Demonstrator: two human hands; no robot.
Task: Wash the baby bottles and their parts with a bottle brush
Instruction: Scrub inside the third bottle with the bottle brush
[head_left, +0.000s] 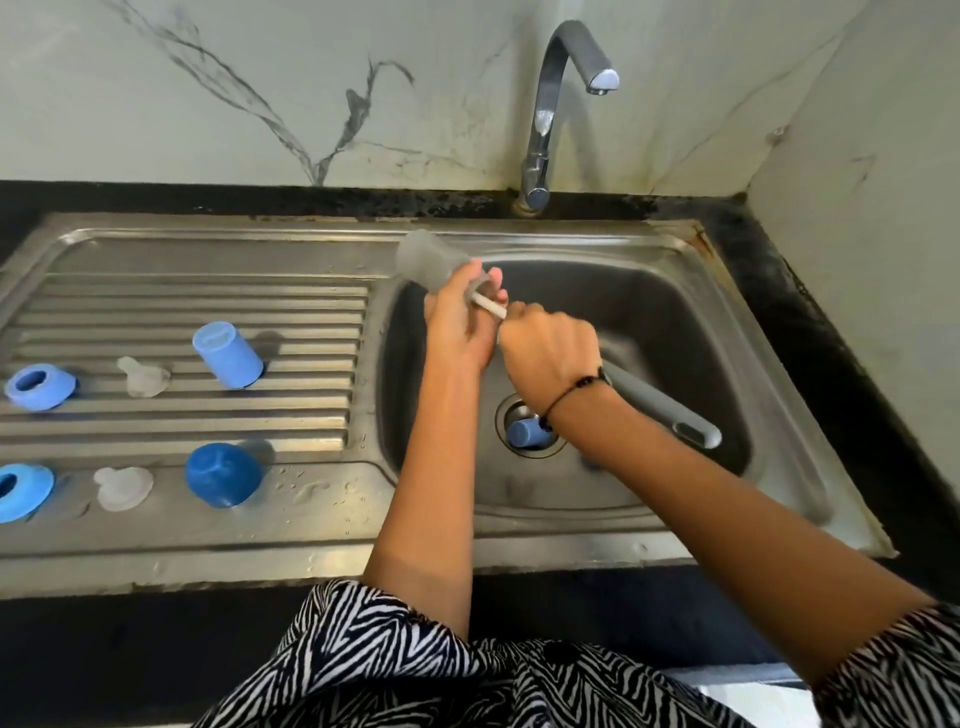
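We can read no writing or brand on anything. Over the sink (675, 291), our left hand (457, 322) has its fingers curled round a clear, blurred bottle (428, 257) tilted toward ten o'clock. Our right hand (550, 358) grips the grey-handled brush (660, 405), its white stem entering the bottle. At nine o'clock, blue caps (227, 354), rings (39, 387) and clear teats (143, 375) sit on the drainboard (182, 421).
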